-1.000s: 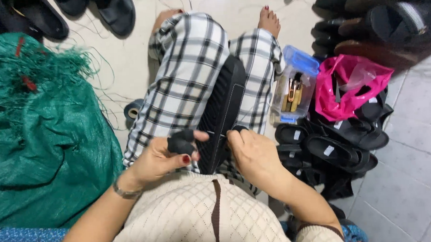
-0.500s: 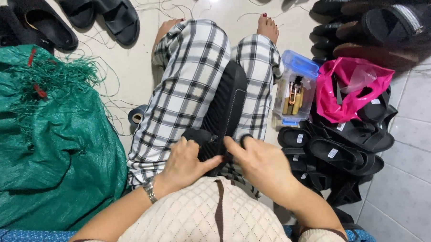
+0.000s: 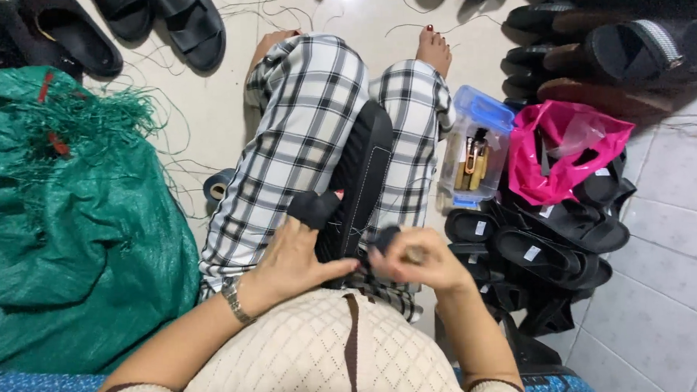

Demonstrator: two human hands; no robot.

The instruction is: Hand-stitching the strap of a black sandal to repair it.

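Seated person, head view looking down over lap. A long black sandal sole with pale edge stitching (image 3: 361,172) lies lengthwise between the knees, on black-and-white checked trousers (image 3: 300,136), toe end pointing away toward the bare feet.

Left hand (image 3: 293,260) rests flat against the near end of the sole, fingers together and pressing; a short black strap piece (image 3: 315,209) sticks up just above the fingertips, touching the sole's left edge. Metal wristwatch (image 3: 233,299) on that wrist.

Right hand (image 3: 416,257) is curled closed, pinching a small dark bit at the sole's near right corner. Whether that bit is strap end or thread cannot be told; the fingers cover it.

Handling, as judged: the sole looks light, a flexible rubbery slab, stiff enough to hold its line across the lap yet likely to bend if lifted by one end. Surface looks matte, not slippery. Best hold would be along the side edges near the middle, or pinned flat as the left hand has it. The strap piece looks soft and floppy, a fingertip job.

Around: green woven plastic sack (image 3: 72,229) at left, clear plastic box with blue lid (image 3: 474,157) just right of the knee, pink plastic bag (image 3: 563,150) beside it, stacked black sandals (image 3: 551,243) on the tiled floor (image 3: 660,285).
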